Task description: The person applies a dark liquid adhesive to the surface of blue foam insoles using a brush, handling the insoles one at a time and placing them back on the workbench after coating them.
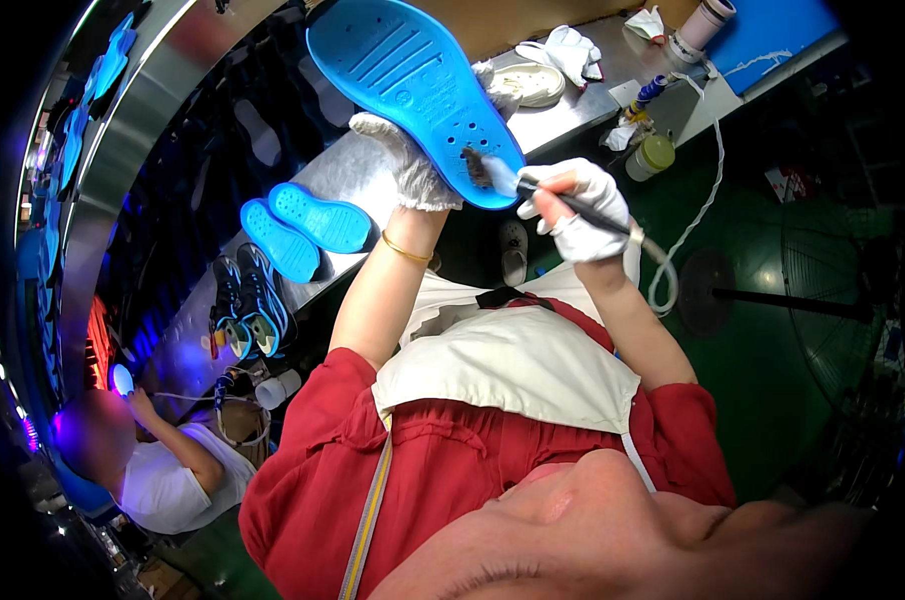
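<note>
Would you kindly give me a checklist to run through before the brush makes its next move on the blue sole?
1. Blue sole supported: ok; the left grip holds it by its edges.
2. Brush secure: ok; the right grip is closed around its dark handle.
3. Bristles placed: ok; they appear to rest near one end of the sole.
4. White hose clear of the sole: ok; it loops beside the right wrist.
5. Right fingertips covered: not ok; bare skin shows beyond the white glove.
6. Sole surface dry: cannot tell.
</note>
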The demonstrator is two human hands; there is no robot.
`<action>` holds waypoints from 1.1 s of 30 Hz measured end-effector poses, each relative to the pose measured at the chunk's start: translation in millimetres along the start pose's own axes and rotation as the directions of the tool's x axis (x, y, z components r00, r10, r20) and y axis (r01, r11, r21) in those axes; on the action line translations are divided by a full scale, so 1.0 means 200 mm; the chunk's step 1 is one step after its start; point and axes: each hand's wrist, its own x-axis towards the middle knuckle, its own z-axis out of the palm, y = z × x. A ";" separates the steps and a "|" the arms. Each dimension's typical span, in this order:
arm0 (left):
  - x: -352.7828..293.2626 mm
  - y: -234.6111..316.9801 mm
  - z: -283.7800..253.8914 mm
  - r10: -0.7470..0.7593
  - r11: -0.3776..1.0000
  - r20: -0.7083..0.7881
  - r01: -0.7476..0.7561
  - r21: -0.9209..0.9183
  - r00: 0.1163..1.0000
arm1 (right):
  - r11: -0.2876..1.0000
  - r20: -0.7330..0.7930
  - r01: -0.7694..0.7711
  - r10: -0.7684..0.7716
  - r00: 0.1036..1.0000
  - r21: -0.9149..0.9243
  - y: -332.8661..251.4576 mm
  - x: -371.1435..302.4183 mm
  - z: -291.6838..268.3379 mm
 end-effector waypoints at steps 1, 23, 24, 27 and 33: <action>0.02 0.02 -0.02 -0.016 1.000 0.035 0.016 0.008 0.999 | 0.997 0.047 0.060 -0.058 0.997 -0.057 0.00 -0.02 0.01; 0.17 0.08 -0.07 -0.385 0.496 -0.135 0.328 0.804 0.913 | 0.984 0.250 -0.179 0.172 0.953 0.003 0.00 0.14 -0.26; 0.20 0.09 -0.10 -0.385 0.494 -0.135 0.328 0.805 0.913 | 0.980 0.319 0.106 -0.047 0.947 -0.169 0.02 0.17 -0.24; 0.25 0.07 -0.13 -0.335 0.357 -0.331 0.444 0.822 0.882 | 0.795 0.445 0.430 -0.229 0.866 -0.427 0.00 0.20 -0.19; 0.28 0.06 -0.02 -0.289 0.202 -0.461 0.524 0.827 0.839 | 0.979 0.474 -0.132 0.192 0.859 -0.157 0.01 0.23 -0.29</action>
